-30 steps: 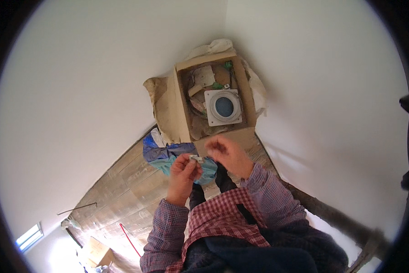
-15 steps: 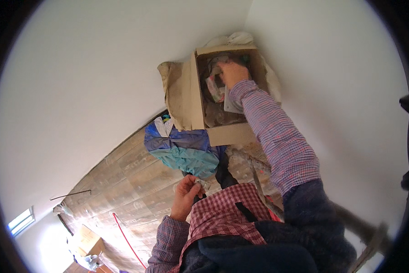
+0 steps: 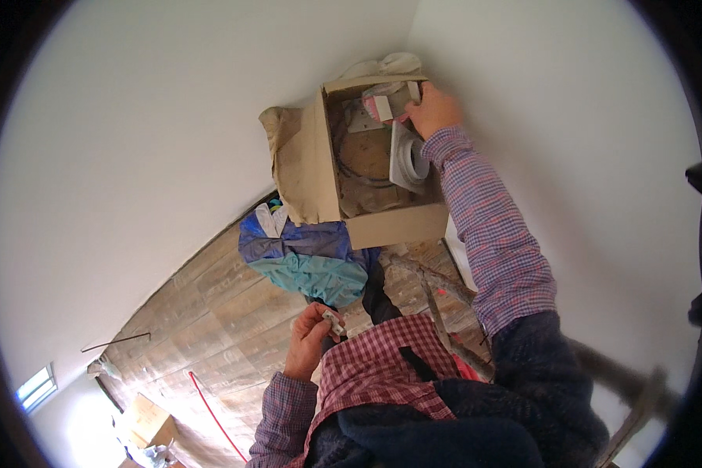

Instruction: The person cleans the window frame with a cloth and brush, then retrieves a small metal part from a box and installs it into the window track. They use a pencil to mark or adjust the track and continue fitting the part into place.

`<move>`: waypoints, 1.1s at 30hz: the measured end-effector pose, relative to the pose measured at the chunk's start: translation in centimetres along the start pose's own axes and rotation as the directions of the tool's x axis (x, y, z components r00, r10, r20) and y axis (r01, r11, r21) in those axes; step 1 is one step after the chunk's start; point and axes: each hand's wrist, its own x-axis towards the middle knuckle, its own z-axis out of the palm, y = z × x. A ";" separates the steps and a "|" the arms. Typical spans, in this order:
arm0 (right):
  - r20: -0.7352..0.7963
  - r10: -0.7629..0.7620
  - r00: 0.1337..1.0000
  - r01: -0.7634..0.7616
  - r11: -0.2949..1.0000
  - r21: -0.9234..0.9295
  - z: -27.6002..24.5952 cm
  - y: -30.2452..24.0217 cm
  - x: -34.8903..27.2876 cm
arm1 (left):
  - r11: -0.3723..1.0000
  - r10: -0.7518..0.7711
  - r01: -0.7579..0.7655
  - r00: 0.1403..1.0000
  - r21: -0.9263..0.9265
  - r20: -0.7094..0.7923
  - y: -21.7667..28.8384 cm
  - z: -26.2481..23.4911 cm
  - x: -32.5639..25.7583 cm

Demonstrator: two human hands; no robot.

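My right hand reaches into the far right corner of an open cardboard box, its fingers bent; whatever they grip is partly hidden. Just below those fingers leans a white square plate with a round collar. Close to the fingertips lie a small white block and a clear bag with pink bits. A dark cable curls along the box's inside. Down in front of my apron, my left hand pinches a small white plastic piece.
Blue and teal plastic bags lie below the box. Rough wooden bars stand close to my right side. White walls meet behind the box. A red hose, a bent rod and another carton are at lower left.
My right hand has moved from the middle of the box to its far right corner. The collared plate now shows more fully. My left hand has turned slightly, showing more of the white piece.
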 end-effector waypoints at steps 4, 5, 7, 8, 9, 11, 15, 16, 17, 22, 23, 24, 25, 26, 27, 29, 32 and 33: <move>0.077 -0.165 0.983 0.136 0.947 0.292 1.5 0.4 -0.1 | 1.000 -0.005 0.004 1.000 0.028 0.025 0.1 0.2 0.1; 0.095 -0.221 0.971 0.174 0.918 0.356 1.9 0.5 -0.3 | 1.000 -0.008 0.007 1.000 0.031 0.028 0.1 0.2 0.1; 0.150 -0.259 0.954 0.196 0.919 0.343 2.1 0.7 -1.0 | 0.999 -0.014 0.013 1.000 0.045 0.027 0.1 0.2 0.2; 0.126 -0.250 0.960 0.208 0.938 0.278 2.1 0.9 -1.6 | 0.999 -0.016 0.014 0.999 0.052 0.028 0.2 0.2 0.3; 0.124 -0.210 0.970 0.182 0.962 0.203 2.0 1.0 -2.5 | 0.999 -0.020 0.019 1.000 0.041 0.018 0.2 0.1 0.3; 0.201 -0.069 0.977 0.065 0.998 0.027 2.0 1.0 -4.4 | 1.000 -0.018 0.018 1.000 0.022 0.020 0.3 0.0 0.4; 0.220 0.061 0.974 -0.052 0.998 -0.046 3.4 0.1 -6.6 | 0.998 -0.045 0.046 0.999 0.032 -0.016 0.5 0.1 0.6; 0.178 0.085 0.980 -0.082 0.996 -0.025 3.8 -0.1 -6.7 | 0.999 -0.038 0.038 0.999 0.036 -0.003 0.5 0.1 0.6; 0.157 0.104 0.982 -0.107 0.994 0.011 4.1 -0.2 -6.6 | 0.998 -0.037 0.037 0.999 0.043 0.005 0.5 0.1 0.6; 0.099 0.140 0.985 -0.160 0.958 0.240 4.9 -0.7 -6.2 | 0.999 -0.031 0.031 0.999 0.012 0.020 0.7 -0.1 0.6; 0.073 0.134 0.988 -0.149 0.949 0.277 4.9 -0.8 -6.1 | 0.999 -0.038 0.037 0.999 0.015 0.022 0.7 -0.1 0.6; 0.054 0.134 0.989 -0.144 0.938 0.316 5.0 -1.1 -6.1 | 0.999 -0.044 0.044 0.999 0.014 0.017 0.7 -0.2 0.7; 0.064 0.141 0.988 -0.154 0.922 0.356 4.9 -1.3 -6.0 | 0.999 -0.044 0.043 0.999 0.010 0.019 0.6 -0.2 0.6; 0.031 0.151 0.988 -0.151 0.914 0.377 4.9 -1.5 -5.9 | 0.999 -0.043 0.043 0.999 0.004 0.015 0.6 -0.1 0.7; 0.029 0.167 0.986 -0.164 0.902 0.400 4.9 -1.7 -5.8 | 0.999 -0.045 0.045 0.999 -0.003 0.010 0.5 -0.1 0.6; 0.014 0.190 0.982 -0.177 0.884 0.432 5.0 -1.9 -5.7 | 0.999 -0.047 0.047 0.999 0.000 -0.004 0.3 0.1 0.6; -0.056 0.209 0.976 -0.158 0.868 0.471 5.0 -1.5 -6.4 | 0.999 -0.053 0.053 0.999 0.001 -0.010 0.3 0.2 0.5; -0.105 0.216 0.971 -0.137 0.859 0.494 5.0 -1.2 -6.8 | 0.999 -0.052 0.052 0.999 0.000 -0.009 0.5 0.2 0.5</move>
